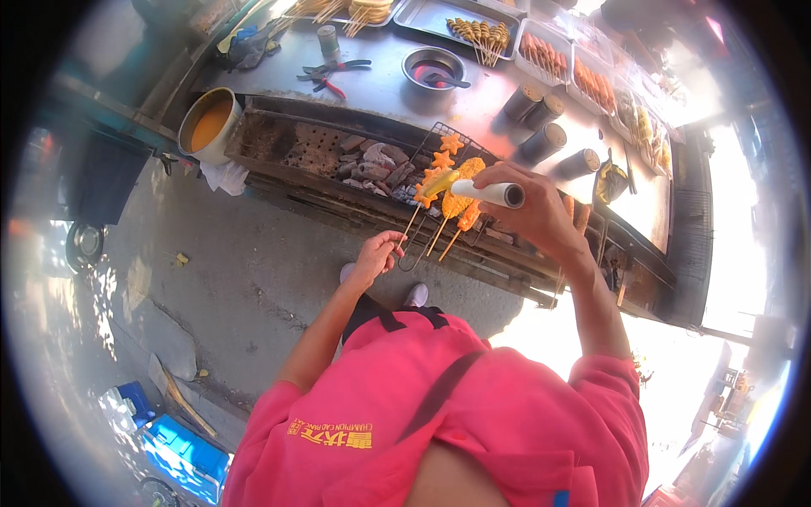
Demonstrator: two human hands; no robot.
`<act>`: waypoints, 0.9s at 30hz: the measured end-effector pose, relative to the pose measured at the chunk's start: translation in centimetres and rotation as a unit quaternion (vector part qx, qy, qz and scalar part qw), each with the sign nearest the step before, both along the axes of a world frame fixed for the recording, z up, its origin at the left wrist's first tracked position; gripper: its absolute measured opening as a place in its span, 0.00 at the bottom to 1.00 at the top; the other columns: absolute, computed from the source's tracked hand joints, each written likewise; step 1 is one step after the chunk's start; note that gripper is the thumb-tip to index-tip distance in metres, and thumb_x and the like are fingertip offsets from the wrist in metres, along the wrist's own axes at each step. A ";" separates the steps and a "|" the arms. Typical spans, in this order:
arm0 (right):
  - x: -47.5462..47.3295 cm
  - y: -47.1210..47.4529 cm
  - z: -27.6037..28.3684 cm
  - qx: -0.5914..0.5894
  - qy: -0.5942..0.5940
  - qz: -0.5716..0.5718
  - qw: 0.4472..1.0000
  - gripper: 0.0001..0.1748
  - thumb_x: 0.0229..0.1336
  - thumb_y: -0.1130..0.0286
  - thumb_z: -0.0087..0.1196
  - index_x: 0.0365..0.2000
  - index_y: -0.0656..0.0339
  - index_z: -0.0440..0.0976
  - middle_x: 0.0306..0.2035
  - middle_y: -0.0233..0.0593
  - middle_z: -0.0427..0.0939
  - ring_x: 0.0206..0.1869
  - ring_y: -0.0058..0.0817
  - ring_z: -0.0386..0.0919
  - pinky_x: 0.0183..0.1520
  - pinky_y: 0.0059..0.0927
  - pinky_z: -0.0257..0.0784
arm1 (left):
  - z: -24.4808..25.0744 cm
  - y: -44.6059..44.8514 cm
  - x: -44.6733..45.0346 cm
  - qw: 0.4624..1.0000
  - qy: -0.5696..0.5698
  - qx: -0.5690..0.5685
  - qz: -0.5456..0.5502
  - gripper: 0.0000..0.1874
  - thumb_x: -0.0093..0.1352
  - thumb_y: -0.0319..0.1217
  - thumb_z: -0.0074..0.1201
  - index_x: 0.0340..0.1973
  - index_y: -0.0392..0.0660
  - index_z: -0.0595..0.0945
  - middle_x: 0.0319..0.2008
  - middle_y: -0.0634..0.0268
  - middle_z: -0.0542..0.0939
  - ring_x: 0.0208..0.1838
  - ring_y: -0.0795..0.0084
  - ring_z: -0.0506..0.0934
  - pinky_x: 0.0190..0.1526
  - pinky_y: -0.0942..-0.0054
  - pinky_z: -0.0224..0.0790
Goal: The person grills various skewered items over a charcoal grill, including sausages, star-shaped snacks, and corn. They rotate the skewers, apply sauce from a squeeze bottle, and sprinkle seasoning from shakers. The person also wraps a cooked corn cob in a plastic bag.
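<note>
My left hand (378, 256) pinches the lower end of the wooden stick of a skewer with orange star-shaped pieces (446, 152), which lies over the wire rack of a charcoal grill. In my right hand (532, 199) is a brush with a white tubular handle (489, 192); its yellowish bristles (439, 184) touch or hover just above the lower stars. Beside the stars, a flat crumb-coated skewer (469, 170) and a shorter orange skewer (469, 216) rest on the rack, their sticks pointing towards me.
Charcoal (374, 166) fills the grill's middle. A pot of orange sauce (211, 123) stands at its left end. Behind are pliers (324, 79), a metal bowl (434, 68) with a utensil, several shakers (543, 143), a tray (415, 22) and tubs (543, 47) of skewers. More skewers (581, 218) lie right of my right hand.
</note>
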State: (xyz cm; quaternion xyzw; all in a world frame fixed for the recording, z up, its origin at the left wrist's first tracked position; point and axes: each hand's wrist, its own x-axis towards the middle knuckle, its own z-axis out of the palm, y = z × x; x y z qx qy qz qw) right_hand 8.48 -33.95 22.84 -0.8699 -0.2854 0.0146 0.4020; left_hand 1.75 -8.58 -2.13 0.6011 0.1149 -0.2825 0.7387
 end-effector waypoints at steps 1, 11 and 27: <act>-0.3 0.2 0.2 0.009 -0.005 -0.005 1.000 0.15 0.47 0.75 0.63 0.38 0.59 0.75 0.38 0.38 0.79 0.36 0.36 0.78 0.41 0.32 0.72 | 0.0 0.0 0.1 1.000 -0.003 -0.007 -0.003 0.15 0.70 0.26 0.37 0.48 0.41 0.76 0.27 0.66 0.77 0.13 0.86 0.65 0.13 0.85 0.54; 1.9 13.7 9.2 0.034 -0.067 0.053 0.996 0.18 0.41 0.82 0.65 0.37 0.59 0.77 0.41 0.40 0.80 0.45 0.31 0.79 0.47 0.31 0.74 | -1.5 4.9 -2.2 0.998 -0.016 -0.061 -0.030 0.15 0.71 0.29 0.40 0.50 0.41 0.75 0.30 0.66 0.78 0.16 0.85 0.68 0.16 0.85 0.56; 19.2 56.3 -10.3 0.084 -0.074 0.037 0.993 0.15 0.46 0.70 0.57 0.38 0.57 0.76 0.37 0.42 0.78 0.43 0.43 0.76 0.46 0.41 0.71 | -5.8 32.7 -9.7 0.977 0.084 0.116 0.155 0.12 0.70 0.30 0.44 0.48 0.44 0.77 0.26 0.67 0.78 0.16 0.85 0.66 0.16 0.83 0.57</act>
